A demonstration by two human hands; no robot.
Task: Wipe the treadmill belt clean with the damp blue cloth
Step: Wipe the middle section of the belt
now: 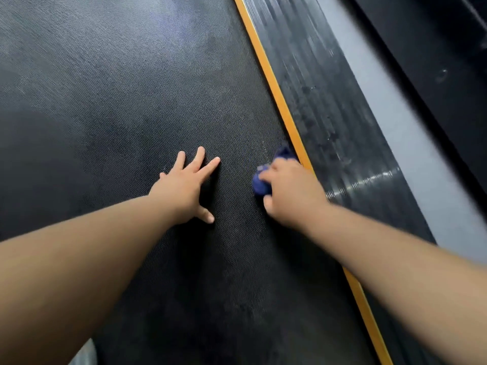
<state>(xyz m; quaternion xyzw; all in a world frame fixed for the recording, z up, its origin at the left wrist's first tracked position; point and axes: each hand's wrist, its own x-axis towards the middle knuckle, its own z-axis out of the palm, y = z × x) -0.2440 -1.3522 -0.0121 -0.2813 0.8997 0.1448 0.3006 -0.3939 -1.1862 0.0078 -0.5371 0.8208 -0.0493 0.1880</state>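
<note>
The black textured treadmill belt (131, 106) fills most of the view, with pale dusty patches toward the far left. My right hand (292, 191) grips a bunched dark blue cloth (261, 184) and holds it down on the belt, right beside the orange edge strip (276, 96). Part of the cloth pokes out past my fingers toward the strip. My left hand (185, 187) lies flat on the belt with its fingers spread, a short way left of the cloth.
Right of the orange strip runs a black ribbed side rail (324, 106) with dusty smears, then a grey band (390, 114) and a dark surface beyond it. A bit of pale fabric (87, 354) shows at the bottom left edge.
</note>
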